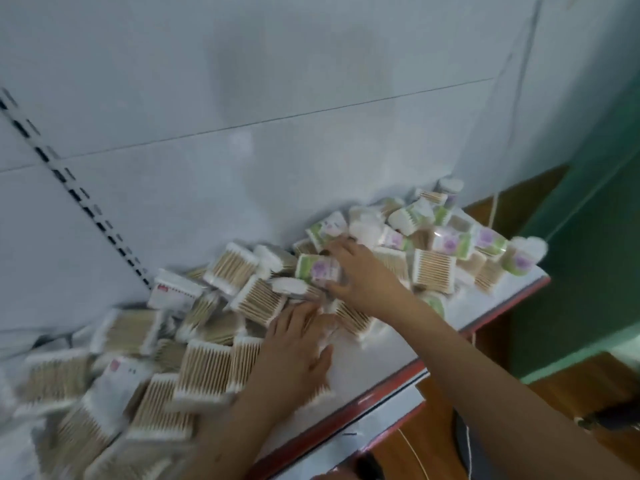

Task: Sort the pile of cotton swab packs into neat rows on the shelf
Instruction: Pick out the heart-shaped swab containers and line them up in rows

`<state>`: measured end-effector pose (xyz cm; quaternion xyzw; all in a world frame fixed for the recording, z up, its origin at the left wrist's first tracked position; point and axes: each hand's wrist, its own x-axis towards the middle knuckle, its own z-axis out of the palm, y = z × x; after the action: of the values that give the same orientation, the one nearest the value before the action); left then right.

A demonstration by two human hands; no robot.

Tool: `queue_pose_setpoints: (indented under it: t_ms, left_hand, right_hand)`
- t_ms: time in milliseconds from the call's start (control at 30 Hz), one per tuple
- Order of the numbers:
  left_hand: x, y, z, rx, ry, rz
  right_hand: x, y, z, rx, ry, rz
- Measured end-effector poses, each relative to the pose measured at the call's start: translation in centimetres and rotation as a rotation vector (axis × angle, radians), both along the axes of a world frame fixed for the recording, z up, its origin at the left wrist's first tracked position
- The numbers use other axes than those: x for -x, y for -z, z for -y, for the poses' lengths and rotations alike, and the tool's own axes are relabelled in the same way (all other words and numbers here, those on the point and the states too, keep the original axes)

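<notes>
Head view: my two hands work a loose heap of cotton swab packs on the white, red-edged shelf (391, 368).

My right hand (360, 275) curls round a green-and-purple labelled pack (317, 268), its long axis running roughly left to right. My left hand (294, 344) lies spread and flat on the clear film packs of wooden-stemmed swabs (204, 368), whose sticks point every which way. I judge them light, stiff along the sticks and slippery in film, best pinched across the short sides.

white back panel (277, 81) | slotted upright (86, 206), left | green wall (588, 237), right | wood floor (415, 445), possibly laminate | thin cord (493, 209)
</notes>
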<state>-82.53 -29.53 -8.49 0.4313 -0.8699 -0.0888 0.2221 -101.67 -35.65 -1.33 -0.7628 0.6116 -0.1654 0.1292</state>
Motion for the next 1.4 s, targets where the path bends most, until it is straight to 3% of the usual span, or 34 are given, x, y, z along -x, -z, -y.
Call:
queue_pose_setpoints:
  t_ms: [133, 200, 367, 500, 633, 700, 833, 933, 1067, 1200, 1400]
  left_hand:
    - [0.4, -1.2, -0.4, -0.103, -0.088, -0.059]
    - [0.9, -2.3, -0.6, -0.104, -0.144, -0.106]
    - [2.8, -5.2, -1.1, 0.136, -0.391, -0.305]
    - [4.6, -6.9, -0.3, 0.023, -0.366, -0.341]
    - [4.6, -7.2, 0.5, -0.077, -0.372, -0.445]
    - [4.3, -6.9, 0.6, -0.089, -0.407, -0.488]
    - [4.1, -6.2, 0.6, -0.131, -0.458, -0.544]
    - [4.0, -5.5, 0.6, -0.106, -0.473, -0.532]
    - [4.2, -4.8, 0.1, -0.104, -0.466, -0.496]
    - [4.2, -4.6, -0.2, -0.114, -0.479, -0.500]
    - [3.7, -5.7, -0.8, -0.145, -0.525, -0.586]
  right_hand:
    - [1.1, 1.9, 2.1, 0.049, -0.116, -0.083]
    - [1.7, 1.8, 2.2, 0.076, -0.150, 0.080]
    - [2.8, -0.4, 0.7, 0.024, -0.115, 0.541]
    - [2.6, -2.4, -1.6, -0.143, -0.188, 0.638]
    - [3.0, -2.3, -2.0, -0.373, -0.206, 1.005]
    - [4.0, -2.3, -1.0, -0.245, -0.159, 0.940]
    - [6.5, -3.1, 2.7, 0.123, 0.002, 0.455]
    - [7.8, -3.2, 6.3, 0.040, -0.005, 0.152]
    - [7.6, -3.2, 8.3, -0.160, -0.022, 0.002]
    - [7.0, -3.7, 8.1, -0.084, 0.012, 0.045]
    - [4.6, -4.8, 5.1, -0.042, -0.008, 0.527]
